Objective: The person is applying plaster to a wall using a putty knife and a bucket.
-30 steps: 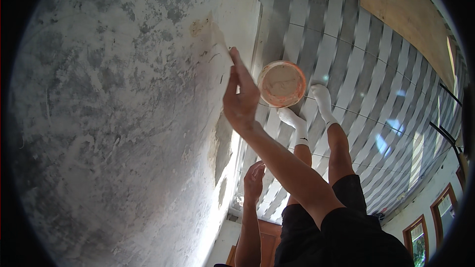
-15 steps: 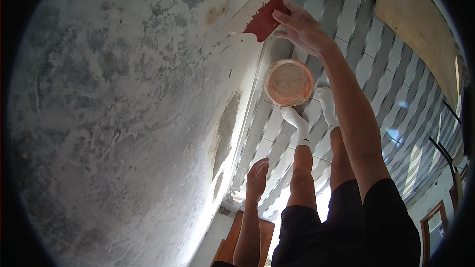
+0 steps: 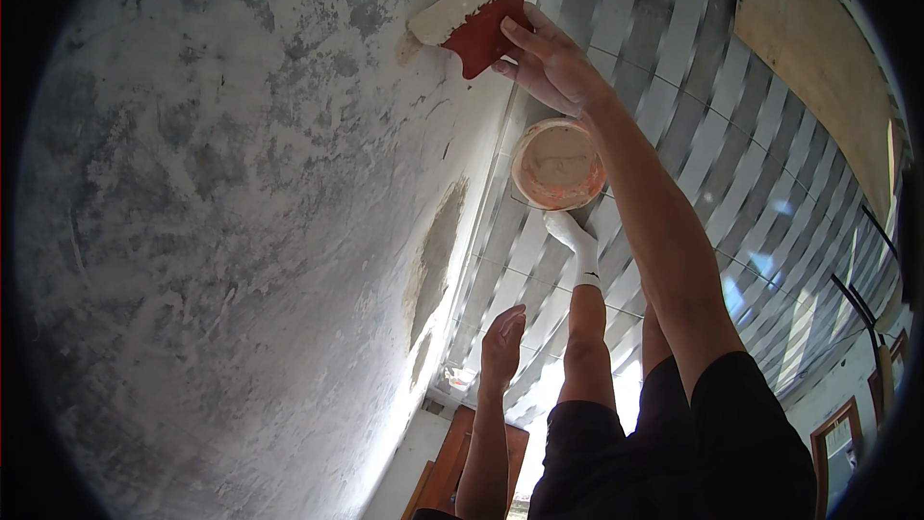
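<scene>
Fingers of the right hand [image 3: 551,65] clamp the red trowel [image 3: 478,14], its pale loaded edge now pressed flat on the grey plastered wall [image 3: 221,231], higher than a moment ago, when the blade had barely come up. Left hand [image 3: 502,339] hangs open and empty beside the wall, and the round bucket [image 3: 557,166] sits on the striped floor below, so the spreading stroke looks under way.

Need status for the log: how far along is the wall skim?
Done: most of the grey wall looks coated, patchy. In hand: right hand presses a red trowel with pale filler on its edge to the wall; left hand is empty. Left: a bare tan patch. Bucket sits on the floor.
</scene>
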### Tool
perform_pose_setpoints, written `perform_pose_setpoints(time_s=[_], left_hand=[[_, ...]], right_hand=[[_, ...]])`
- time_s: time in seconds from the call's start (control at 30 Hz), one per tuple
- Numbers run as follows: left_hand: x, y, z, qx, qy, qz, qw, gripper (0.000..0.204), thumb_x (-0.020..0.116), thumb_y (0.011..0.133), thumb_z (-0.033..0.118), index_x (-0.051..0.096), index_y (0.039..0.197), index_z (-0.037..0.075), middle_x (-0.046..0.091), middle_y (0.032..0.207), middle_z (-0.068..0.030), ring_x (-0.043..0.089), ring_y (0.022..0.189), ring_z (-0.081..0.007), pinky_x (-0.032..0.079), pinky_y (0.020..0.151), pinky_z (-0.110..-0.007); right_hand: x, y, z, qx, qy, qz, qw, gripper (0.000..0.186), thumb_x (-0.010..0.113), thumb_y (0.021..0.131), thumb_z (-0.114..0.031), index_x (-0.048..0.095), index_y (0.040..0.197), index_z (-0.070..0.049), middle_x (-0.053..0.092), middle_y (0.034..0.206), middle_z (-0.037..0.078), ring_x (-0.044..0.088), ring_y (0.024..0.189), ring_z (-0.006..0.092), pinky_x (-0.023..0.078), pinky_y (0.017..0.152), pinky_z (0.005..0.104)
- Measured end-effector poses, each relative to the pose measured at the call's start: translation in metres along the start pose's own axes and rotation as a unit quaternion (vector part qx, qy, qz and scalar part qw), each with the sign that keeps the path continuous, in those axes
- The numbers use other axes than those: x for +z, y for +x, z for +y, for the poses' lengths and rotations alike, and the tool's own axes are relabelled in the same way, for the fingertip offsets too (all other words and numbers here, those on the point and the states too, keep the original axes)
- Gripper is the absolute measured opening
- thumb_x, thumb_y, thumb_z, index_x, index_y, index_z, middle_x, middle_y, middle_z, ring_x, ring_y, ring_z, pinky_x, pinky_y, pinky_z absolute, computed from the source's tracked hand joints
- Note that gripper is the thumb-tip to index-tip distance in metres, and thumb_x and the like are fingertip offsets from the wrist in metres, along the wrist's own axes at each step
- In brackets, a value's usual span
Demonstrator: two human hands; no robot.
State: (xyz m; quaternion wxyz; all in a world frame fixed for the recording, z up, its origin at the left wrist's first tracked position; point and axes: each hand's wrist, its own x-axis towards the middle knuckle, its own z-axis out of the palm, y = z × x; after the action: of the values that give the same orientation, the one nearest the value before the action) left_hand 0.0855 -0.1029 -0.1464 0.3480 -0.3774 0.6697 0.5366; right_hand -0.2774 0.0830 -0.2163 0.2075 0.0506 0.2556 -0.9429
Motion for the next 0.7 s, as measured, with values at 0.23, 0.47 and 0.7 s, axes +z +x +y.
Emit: perform_pose_setpoints(time_s=[0.23, 0.47, 0.7], left_hand=[[0.002, 0.001, 0.006, -0.001, 0.007, 0.002, 1.000, 0.036, 0.052, 0.099, 0.026, 0.054, 0.127, 0.003, 0.057, 0.127, -0.0130, 0.055, 0.117, -0.0224, 0.045, 0.098, -0.035], [0.003, 0.002, 0.009, -0.009, 0.012, 0.002, 1.000, 0.035, 0.052, 0.099, 0.025, 0.054, 0.126, 0.003, 0.057, 0.127, -0.0117, 0.055, 0.117, -0.0225, 0.046, 0.097, -0.035], [0.004, 0.002, 0.012, -0.013, 0.001, 0.001, 1.000, 0.035, 0.052, 0.099, 0.025, 0.055, 0.126, 0.003, 0.057, 0.127, -0.0121, 0.054, 0.118, -0.0237, 0.045, 0.098, -0.035]], right_hand=[[0.005, 0.000, 0.012, 0.033, 0.031, -0.013, 0.999, 0.045, 0.057, 0.096, -0.022, 0.039, 0.135, -0.010, 0.050, 0.131, 0.005, 0.049, 0.118, 0.0174, 0.043, 0.096, 0.0353], [0.006, -0.008, 0.025, 0.002, 0.108, -0.010, 0.994, 0.044, 0.056, 0.097, -0.020, 0.038, 0.135, -0.006, 0.051, 0.129, 0.007, 0.050, 0.115, 0.0186, 0.043, 0.097, 0.0372], [0.009, -0.011, 0.046, 0.013, 0.125, 0.029, 0.992, 0.040, 0.055, 0.097, -0.020, 0.041, 0.133, -0.009, 0.053, 0.125, 0.004, 0.052, 0.109, 0.0162, 0.045, 0.091, 0.0356]])
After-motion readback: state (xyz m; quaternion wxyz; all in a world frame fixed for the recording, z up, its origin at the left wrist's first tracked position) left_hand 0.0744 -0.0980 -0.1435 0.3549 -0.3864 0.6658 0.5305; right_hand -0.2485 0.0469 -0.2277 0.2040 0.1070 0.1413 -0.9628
